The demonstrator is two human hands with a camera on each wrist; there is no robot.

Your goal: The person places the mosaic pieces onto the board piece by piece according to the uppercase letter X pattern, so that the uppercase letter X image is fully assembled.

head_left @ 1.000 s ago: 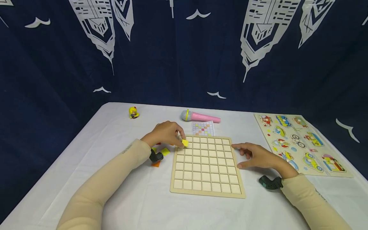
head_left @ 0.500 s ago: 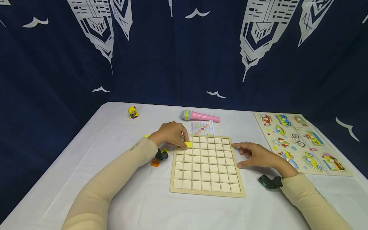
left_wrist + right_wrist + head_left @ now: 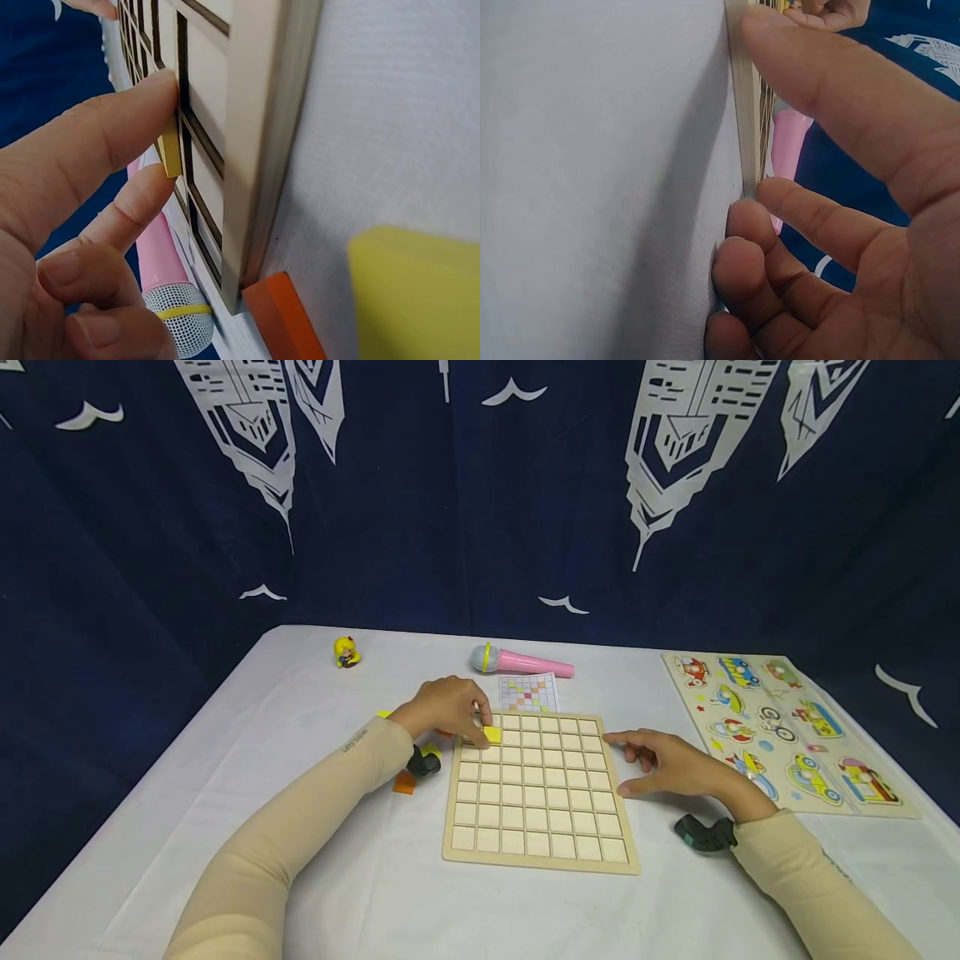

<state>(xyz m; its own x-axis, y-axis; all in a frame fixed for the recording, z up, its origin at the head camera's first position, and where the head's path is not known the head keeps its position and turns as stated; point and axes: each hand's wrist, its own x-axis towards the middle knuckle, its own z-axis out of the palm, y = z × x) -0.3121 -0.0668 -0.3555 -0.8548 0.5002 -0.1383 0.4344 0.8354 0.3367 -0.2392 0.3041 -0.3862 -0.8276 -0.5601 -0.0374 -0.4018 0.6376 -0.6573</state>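
Near the far left corner of the light wooden grid board [image 3: 536, 797], my left hand [image 3: 447, 708] pinches a small yellow square tile [image 3: 492, 734] between thumb and index finger. In the left wrist view the tile [image 3: 171, 155] lies against the board's cells, tilted slightly out of one. At the board's right edge, my right hand [image 3: 670, 766] touches the rim with thumb and index finger; its other fingers are loosely bent and hold nothing. Left of the board lie an orange tile [image 3: 404, 783] and several other tiles, partly hidden by the left hand and its wrist camera.
Behind the board lies a printed colour-grid card [image 3: 528, 693], with a pink toy microphone [image 3: 532, 663] beyond it. A small yellow-haired figurine [image 3: 347, 652] stands at the back left. To the right is a picture puzzle board [image 3: 787, 739]. A dark blue curtain [image 3: 465, 510] hangs behind the table.
My left hand has moved slightly right and brought the yellow tile down onto a cell in the second column. The right hand has stayed at the board's edge.
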